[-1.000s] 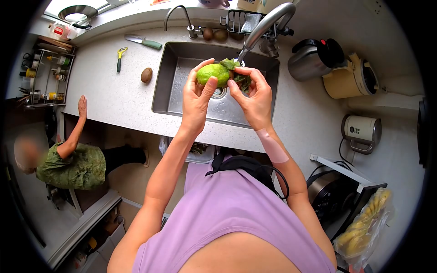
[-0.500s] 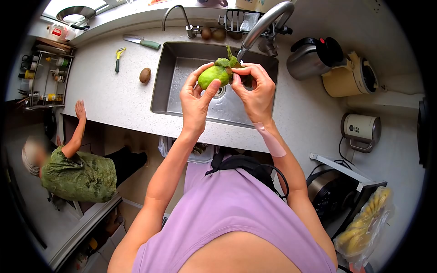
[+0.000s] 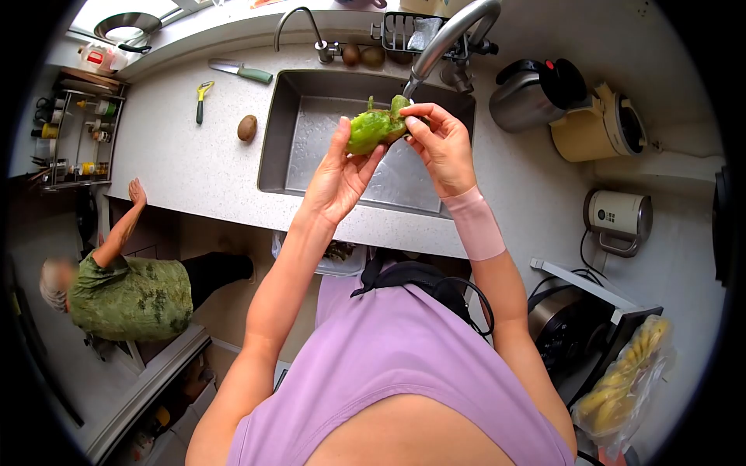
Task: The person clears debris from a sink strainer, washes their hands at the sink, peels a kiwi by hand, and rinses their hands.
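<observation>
Speckled pale worktop runs around a steel sink [image 3: 311, 175], forming the bench [image 3: 194, 163] in front of the person. Both hands are raised over the sink, close together but not pressed palm to palm, and joined by the green fruit [image 3: 367, 132] they share. Its wet-looking body sits against the left hand [image 3: 334, 182], whose thumb is up at its near left side while the fingers reach beneath it. From the other side, the right hand [image 3: 444, 151] pinches the fruit's ragged end, where small green flaps stick up, between thumb and fingertips. Just beyond that end is the mouth of the large curved tap [image 3: 447, 46].

Left of the hands, on the bench beside the sink, lies a brown oval fruit [image 3: 246, 128]. Further out are a peeler [image 3: 203, 101] with a yellow head and dark handle, and a knife [image 3: 241, 71] with a green handle, its blade pointing away to the left. Beyond the hands, behind the sink, brown round fruits [image 3: 351, 55] sit near the foot of a thin tap [image 3: 299, 12]. Right of the hands, a steel jug [image 3: 524, 99] with a black lid stands next to a cream appliance [image 3: 579, 136]. Well off to the left, another person [image 3: 136, 299] in a green patterned top has one hand [image 3: 137, 193] at the bench's edge.
</observation>
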`<action>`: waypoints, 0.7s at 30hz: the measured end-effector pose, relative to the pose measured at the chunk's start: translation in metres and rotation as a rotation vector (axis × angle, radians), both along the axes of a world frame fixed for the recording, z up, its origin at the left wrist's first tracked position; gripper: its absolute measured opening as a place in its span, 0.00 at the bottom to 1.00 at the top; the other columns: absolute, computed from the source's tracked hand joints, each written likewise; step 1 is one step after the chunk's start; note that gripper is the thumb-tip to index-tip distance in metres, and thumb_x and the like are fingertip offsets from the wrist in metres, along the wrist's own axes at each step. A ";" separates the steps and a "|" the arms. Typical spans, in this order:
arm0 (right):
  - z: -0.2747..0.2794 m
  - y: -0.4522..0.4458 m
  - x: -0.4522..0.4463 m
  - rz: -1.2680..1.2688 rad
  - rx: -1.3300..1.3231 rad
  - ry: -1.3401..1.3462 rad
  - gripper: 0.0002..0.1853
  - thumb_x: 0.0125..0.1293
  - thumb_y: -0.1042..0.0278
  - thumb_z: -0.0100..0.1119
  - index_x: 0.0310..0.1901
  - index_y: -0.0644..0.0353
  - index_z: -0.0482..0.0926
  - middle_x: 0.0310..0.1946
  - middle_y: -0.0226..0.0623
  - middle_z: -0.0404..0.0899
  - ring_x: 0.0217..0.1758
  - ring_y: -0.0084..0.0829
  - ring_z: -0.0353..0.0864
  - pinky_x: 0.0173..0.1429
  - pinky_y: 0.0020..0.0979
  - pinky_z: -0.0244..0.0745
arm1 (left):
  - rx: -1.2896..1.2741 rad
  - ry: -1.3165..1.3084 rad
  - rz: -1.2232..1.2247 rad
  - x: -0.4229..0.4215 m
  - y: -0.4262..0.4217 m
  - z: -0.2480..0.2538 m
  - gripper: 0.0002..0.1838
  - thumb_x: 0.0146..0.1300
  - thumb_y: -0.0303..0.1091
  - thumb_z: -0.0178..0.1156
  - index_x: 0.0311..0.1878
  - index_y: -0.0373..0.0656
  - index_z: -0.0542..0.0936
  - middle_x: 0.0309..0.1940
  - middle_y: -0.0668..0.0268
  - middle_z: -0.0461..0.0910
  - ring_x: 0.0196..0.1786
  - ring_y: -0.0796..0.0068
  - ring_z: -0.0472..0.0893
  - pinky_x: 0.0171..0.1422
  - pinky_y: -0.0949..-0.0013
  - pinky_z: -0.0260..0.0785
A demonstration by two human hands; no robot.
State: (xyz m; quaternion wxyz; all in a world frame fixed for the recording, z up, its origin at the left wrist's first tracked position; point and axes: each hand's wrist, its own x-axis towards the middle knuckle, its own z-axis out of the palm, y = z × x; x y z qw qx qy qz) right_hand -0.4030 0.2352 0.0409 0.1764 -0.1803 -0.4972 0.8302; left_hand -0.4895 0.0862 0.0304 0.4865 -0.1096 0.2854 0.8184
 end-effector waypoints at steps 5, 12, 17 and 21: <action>0.007 -0.009 -0.002 0.002 0.294 -0.079 0.14 0.63 0.71 0.62 0.50 0.62 0.78 0.43 0.29 0.75 0.45 0.18 0.74 0.50 0.20 0.72 | -0.104 0.149 -0.002 0.002 0.002 0.006 0.31 0.60 0.51 0.62 0.53 0.31 0.69 0.50 0.54 0.72 0.53 0.65 0.77 0.59 0.70 0.77; 0.007 -0.006 0.004 0.137 0.537 -0.036 0.21 0.59 0.68 0.66 0.55 0.61 0.77 0.47 0.34 0.74 0.50 0.24 0.75 0.55 0.24 0.72 | -0.212 0.315 -0.068 -0.003 -0.001 0.013 0.36 0.61 0.57 0.58 0.54 0.28 0.69 0.49 0.54 0.73 0.54 0.65 0.77 0.60 0.67 0.75; -0.002 -0.003 0.005 0.100 0.591 -0.002 0.22 0.57 0.68 0.67 0.53 0.62 0.78 0.44 0.36 0.77 0.45 0.22 0.77 0.49 0.23 0.74 | -0.212 0.327 -0.181 -0.011 -0.005 0.010 0.34 0.63 0.55 0.57 0.54 0.27 0.70 0.49 0.54 0.74 0.54 0.67 0.77 0.60 0.67 0.75; -0.004 0.001 0.011 0.155 0.429 -0.128 0.21 0.59 0.71 0.64 0.54 0.66 0.76 0.42 0.33 0.79 0.44 0.19 0.77 0.50 0.21 0.73 | -0.275 0.553 -0.279 -0.012 -0.007 0.014 0.26 0.63 0.43 0.62 0.54 0.30 0.73 0.49 0.57 0.76 0.50 0.69 0.80 0.58 0.68 0.75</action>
